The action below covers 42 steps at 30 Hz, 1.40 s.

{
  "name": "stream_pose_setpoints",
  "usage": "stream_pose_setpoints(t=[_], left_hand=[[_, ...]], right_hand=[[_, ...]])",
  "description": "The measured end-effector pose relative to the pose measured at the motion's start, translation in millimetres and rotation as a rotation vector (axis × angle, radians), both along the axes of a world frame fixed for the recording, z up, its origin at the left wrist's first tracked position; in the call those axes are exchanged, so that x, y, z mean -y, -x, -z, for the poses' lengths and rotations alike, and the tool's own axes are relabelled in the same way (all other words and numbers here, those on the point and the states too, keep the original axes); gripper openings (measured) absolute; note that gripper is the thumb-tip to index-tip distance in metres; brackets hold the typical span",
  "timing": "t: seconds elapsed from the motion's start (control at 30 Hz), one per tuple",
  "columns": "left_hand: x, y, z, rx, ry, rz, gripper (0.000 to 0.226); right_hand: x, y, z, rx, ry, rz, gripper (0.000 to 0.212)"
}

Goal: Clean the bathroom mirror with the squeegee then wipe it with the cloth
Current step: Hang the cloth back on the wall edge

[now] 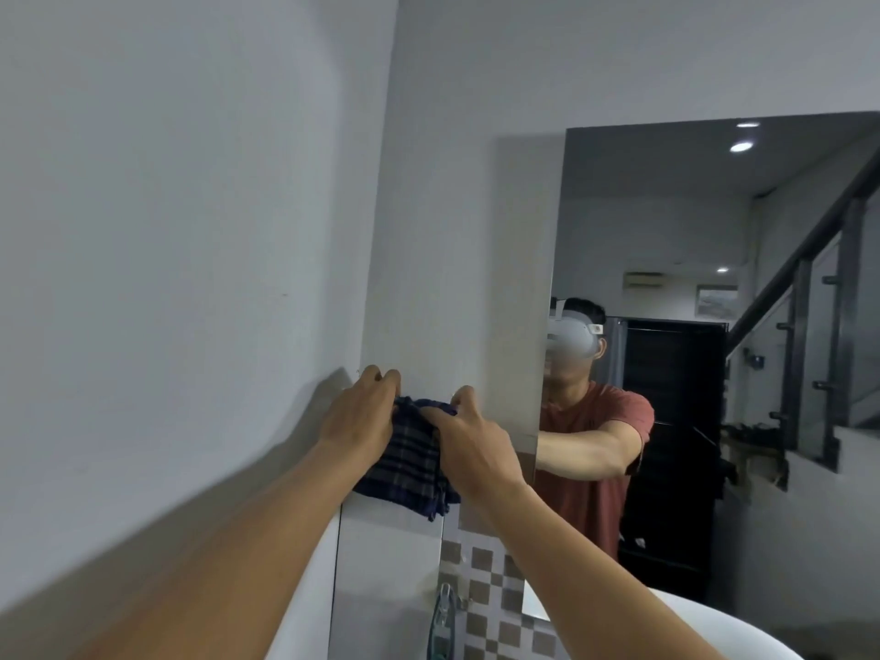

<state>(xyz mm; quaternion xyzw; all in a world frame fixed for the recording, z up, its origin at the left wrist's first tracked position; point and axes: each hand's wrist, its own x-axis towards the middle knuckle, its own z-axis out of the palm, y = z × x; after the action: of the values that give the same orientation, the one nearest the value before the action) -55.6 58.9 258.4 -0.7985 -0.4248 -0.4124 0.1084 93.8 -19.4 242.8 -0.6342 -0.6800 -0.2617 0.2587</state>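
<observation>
A dark blue plaid cloth (409, 462) hangs bunched against the white wall, just left of the mirror (690, 278). My left hand (364, 412) grips its upper left part, fingers curled at the wall. My right hand (469, 438) pinches its upper right edge near the mirror's left border. Most of the cloth droops below and between both hands. The mirror fills the right side and reflects a person in a red shirt with an outstretched arm. No squeegee is in view.
A white basin rim (714, 626) curves at the bottom right. A chrome tap (445, 607) stands below the hands, beside brown-and-white checkered tiles (495, 593). A plain white wall (166, 254) covers the left half. The mirror reflects a staircase railing and a dark doorway.
</observation>
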Motion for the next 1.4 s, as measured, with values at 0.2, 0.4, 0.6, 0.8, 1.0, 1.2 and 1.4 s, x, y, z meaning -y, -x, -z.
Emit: stream_pose_setpoints(t=[0.2, 0.4, 0.6, 0.8, 1.0, 1.2, 1.4], left_hand=[[8.7, 4.9, 6.1, -0.106, 0.066, -0.081, 0.018], [21.6, 4.2, -1.2, -0.300, 0.001, -0.187, 0.028], [29.4, 18.6, 12.1, -0.207, 0.168, -0.033, 0.033], [36.0, 20.0, 19.7, -0.204, 0.184, -0.060, 0.036], [28.0, 22.5, 30.9, -0.143, 0.075, -0.043, 0.038], [32.4, 21.7, 35.7, -0.103, 0.039, -0.050, 0.041], [34.0, 18.3, 25.6, -0.186, 0.054, -0.134, 0.038]], right_hand=[[-2.9, 3.6, 2.7, 0.009, 0.107, -0.036, 0.030], [1.3, 6.1, -5.1, 0.059, 0.175, -0.013, 0.030], [10.4, 0.3, -3.5, -0.030, 0.170, -0.255, 0.039], [9.9, -4.0, -1.9, -0.118, 0.249, -0.243, 0.031], [9.0, -3.2, 9.7, -0.171, 0.218, -0.245, 0.031], [17.5, 1.2, 16.8, -0.168, 0.159, -0.245, 0.037], [11.3, 7.3, 10.4, -0.070, 0.246, -0.159, 0.058]])
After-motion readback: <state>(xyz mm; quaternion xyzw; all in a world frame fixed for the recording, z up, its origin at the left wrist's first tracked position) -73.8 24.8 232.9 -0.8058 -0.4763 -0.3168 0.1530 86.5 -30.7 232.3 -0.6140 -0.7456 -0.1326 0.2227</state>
